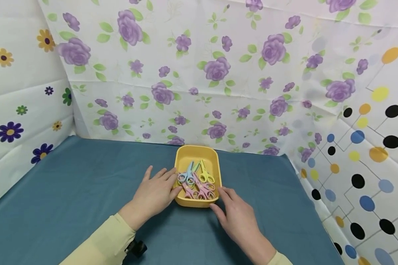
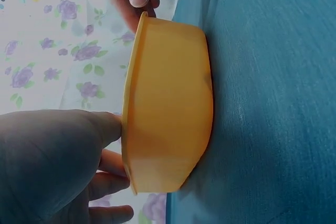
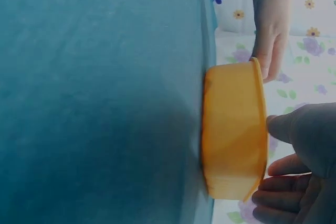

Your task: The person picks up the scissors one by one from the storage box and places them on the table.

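A yellow plastic tray point(image 1: 194, 203) stands on the blue cloth, holding several small scissors. Light blue scissors point(image 1: 189, 173) lie at its left and yellow scissors point(image 1: 206, 176) at its right, with a green piece between them. Pink scissors point(image 1: 203, 191) fill the near end. My left hand point(image 1: 154, 193) touches the left rim, its fingers fairly straight and spread. At the near right corner, my right hand point(image 1: 237, 213) has its fingertips against the rim, thumb toward the front. Both wrist views show the tray's smooth outer wall point(image 2: 168, 93) and fingers at the rim.
Blue cloth point(image 1: 96, 176) covers the table. A floral curtain point(image 1: 185, 73) hangs close behind the tray. Patterned sheets stand at the left point(image 1: 23, 92) and right point(image 1: 368, 165). A black strap device point(image 1: 136, 248) sits at my left wrist.
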The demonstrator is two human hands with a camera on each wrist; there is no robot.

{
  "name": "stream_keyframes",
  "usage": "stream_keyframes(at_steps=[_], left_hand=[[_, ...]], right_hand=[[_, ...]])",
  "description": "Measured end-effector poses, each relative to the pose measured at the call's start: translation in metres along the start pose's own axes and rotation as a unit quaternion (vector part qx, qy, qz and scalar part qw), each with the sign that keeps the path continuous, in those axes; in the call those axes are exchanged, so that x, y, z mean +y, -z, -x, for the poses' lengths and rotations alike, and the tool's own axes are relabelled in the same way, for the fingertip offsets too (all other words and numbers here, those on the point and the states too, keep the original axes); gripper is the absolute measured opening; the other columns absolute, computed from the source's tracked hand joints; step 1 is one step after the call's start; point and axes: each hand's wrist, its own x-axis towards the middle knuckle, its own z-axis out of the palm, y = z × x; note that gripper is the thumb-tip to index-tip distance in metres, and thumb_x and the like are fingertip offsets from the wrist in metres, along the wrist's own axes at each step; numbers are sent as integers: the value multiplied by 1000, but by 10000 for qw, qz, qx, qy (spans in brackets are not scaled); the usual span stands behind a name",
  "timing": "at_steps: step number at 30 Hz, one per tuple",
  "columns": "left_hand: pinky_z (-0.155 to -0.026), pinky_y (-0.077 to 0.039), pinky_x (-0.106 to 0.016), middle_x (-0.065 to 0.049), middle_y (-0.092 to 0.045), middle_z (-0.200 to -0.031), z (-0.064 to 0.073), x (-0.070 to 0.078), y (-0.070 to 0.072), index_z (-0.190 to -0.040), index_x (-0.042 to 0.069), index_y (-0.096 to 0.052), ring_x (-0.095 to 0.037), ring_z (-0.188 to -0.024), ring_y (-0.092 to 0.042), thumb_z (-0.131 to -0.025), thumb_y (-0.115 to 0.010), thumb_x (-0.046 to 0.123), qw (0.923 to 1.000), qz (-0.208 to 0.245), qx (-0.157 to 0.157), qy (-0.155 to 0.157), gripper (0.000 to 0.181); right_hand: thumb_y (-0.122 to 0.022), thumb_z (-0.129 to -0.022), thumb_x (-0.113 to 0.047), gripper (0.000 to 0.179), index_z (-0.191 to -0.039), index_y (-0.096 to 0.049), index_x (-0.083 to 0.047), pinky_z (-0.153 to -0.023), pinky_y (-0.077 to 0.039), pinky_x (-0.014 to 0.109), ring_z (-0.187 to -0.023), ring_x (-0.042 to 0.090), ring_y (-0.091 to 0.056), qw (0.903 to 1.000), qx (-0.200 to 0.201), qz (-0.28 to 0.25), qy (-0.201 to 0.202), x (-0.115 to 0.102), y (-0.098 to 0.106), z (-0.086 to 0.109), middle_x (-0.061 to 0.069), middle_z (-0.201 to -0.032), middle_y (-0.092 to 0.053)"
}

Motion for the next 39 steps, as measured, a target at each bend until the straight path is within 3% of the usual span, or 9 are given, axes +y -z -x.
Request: stream_keyframes(at_steps=[5,10,17,24,33,39], left_hand=[[-128,-19,-72,-10,-49,-170,0,0,0,-161,11,-58,-39,-155,-47,-114,-62,46,9999,76,-53,-53,59],[-128,-21,-73,-10,-50,-169,0,3,-2,-160,10,-59,-39,-155,-47,-114,-62,45,9998,144,-33,-98,58],[-128,-22,-72,-9,-49,-170,2,3,-2,-160,11,-59,-39,-156,-47,-114,-62,45,9999,105,12,-105,58],[-128,-22,-72,-9,-48,-171,3,2,1,-161,11,-58,-39,-157,-45,-114,-62,44,9999,164,-21,-16,58],[-125,-34,-66,-13,-47,-171,2,2,-1,-162,8,-56,-40,-157,-44,-115,-62,41,9996,268,-49,33,58],[-124,-40,-59,-16,-51,-167,0,5,-2,-159,4,-58,-40,-156,-46,-114,-63,39,9999,116,95,-9,57]], right_hand=[[-77,-104,-47,63,-152,-66,-8,-99,-61,55,-131,31,-69,9996,-54,269,32,2,4,-5,11,-145,-69],[-77,-105,-45,62,-153,-66,-9,-112,-53,57,-146,34,-59,9985,-244,303,393,10,7,-6,14,-157,-62],[-80,-104,-38,48,-146,-74,-16,-106,-57,58,-144,31,-61,9935,-182,-24,1127,19,6,-8,10,-153,-66],[-82,-103,-32,33,-131,-83,-15,-106,-58,55,-142,29,-63,9887,96,-233,1478,22,1,-14,10,-142,-74],[-82,-103,-32,30,-128,-85,-16,-105,-58,58,-144,28,-61,9918,44,-551,1157,18,-1,-16,8,-142,-74],[-83,-102,-31,30,-127,-85,-14,-106,-57,59,-147,28,-58,9932,104,-716,915,16,-6,-16,9,-144,-73]])
